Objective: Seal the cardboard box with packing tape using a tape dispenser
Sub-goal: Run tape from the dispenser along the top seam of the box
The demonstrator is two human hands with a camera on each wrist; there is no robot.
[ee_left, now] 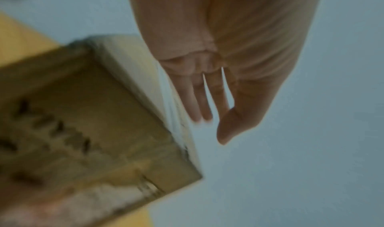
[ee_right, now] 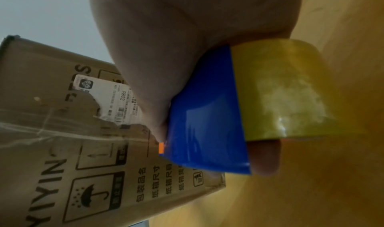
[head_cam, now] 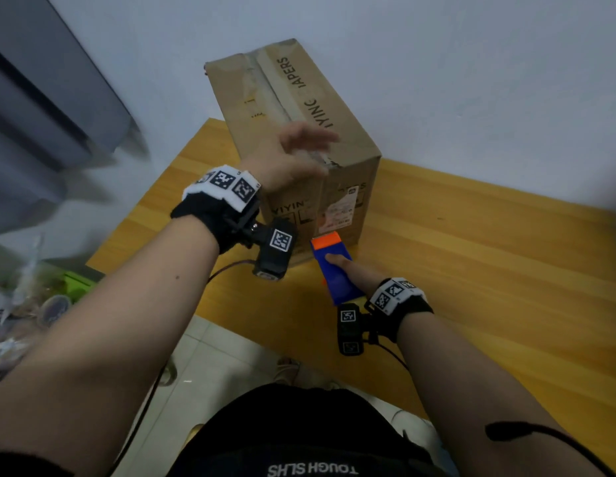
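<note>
A tall brown cardboard box point(head_cam: 334, 142) stands on the wooden table point(head_cam: 489, 253), its top flaps closed with old tape along the seam. My left hand point(head_cam: 299, 149) hovers over the near top edge with fingers point(ee_left: 199, 102) straight and spread, holding nothing; the box point(ee_left: 87, 115) lies just beside it. My right hand point(head_cam: 347, 270) grips a blue and orange tape dispenser point(head_cam: 334, 266) low against the box's front face. In the right wrist view the thumb and fingers wrap the blue dispenser point(ee_right: 207, 115), with the yellowish tape roll point(ee_right: 286, 90) behind it, close to the box point(ee_right: 62, 132).
The pale wall point(head_cam: 471, 80) stands right behind the box. A grey cabinet point(head_cam: 41, 98) stands at the left, with clutter and a green item point(head_cam: 75, 284) on the floor below. The table's near edge point(head_cam: 248, 335) runs diagonally in front of me.
</note>
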